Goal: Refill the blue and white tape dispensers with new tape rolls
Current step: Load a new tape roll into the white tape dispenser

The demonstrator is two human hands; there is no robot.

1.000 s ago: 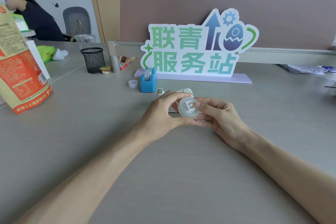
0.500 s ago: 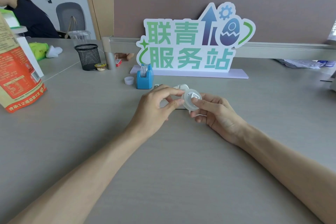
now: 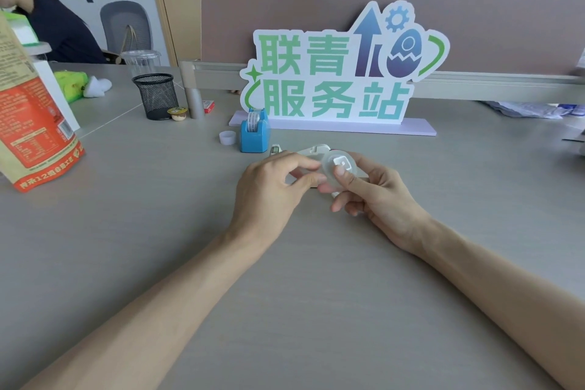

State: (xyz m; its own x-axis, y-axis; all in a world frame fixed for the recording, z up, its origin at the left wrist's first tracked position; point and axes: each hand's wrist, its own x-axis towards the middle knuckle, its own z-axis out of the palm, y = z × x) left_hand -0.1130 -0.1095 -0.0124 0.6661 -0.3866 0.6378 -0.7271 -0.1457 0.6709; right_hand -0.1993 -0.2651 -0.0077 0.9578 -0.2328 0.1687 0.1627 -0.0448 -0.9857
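Your right hand [image 3: 376,199] pinches one clear tape roll [image 3: 338,169], thumb on its hub; your left hand [image 3: 272,190] curls its fingertips at the roll's edge. Just beyond both hands sits one white dispenser [image 3: 311,150]; beyond your left, one blue dispenser [image 3: 254,134].

Bare desk [image 3: 285,279] near the arms, blue dispenser [image 3: 254,135] and sign [image 3: 342,73] crowding behind

so the tape roll [image 3: 338,169] got tilted since a second ago, its flat face now angled up instead of straight at the camera. Right hand [image 3: 376,199] shifted its thumb onto the hub, and the left hand [image 3: 272,190] loosened to a fingertip grip on the rim.
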